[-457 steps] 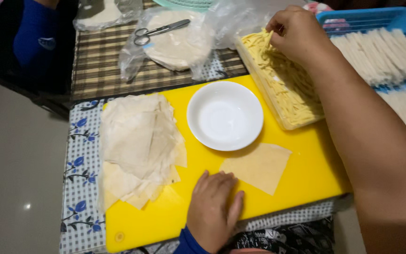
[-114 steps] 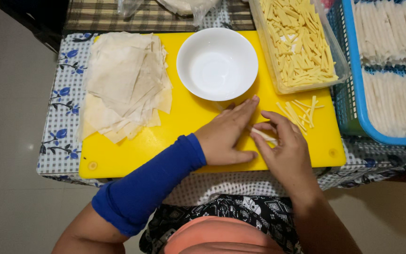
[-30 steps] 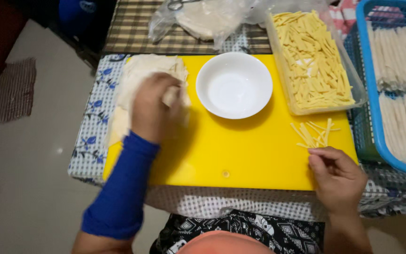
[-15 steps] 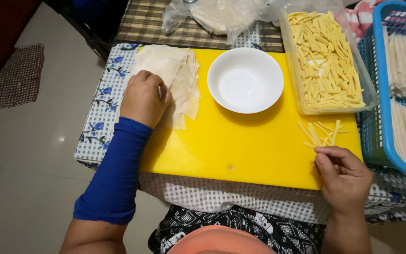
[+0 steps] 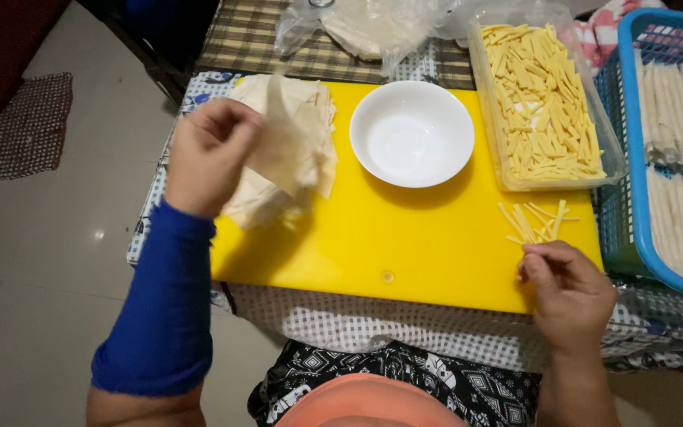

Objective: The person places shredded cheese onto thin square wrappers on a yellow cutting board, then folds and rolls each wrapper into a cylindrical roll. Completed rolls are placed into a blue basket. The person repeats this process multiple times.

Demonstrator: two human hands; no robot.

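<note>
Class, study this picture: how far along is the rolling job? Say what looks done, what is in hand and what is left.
Done: finished rolls fill the blue basket. In hand: the left hand lifts one thin wrapper off the wrapper stack, while the right hand rests by a few loose sticks on the yellow board. Left: the stack and the tub of sticks are still well stocked.
</note>
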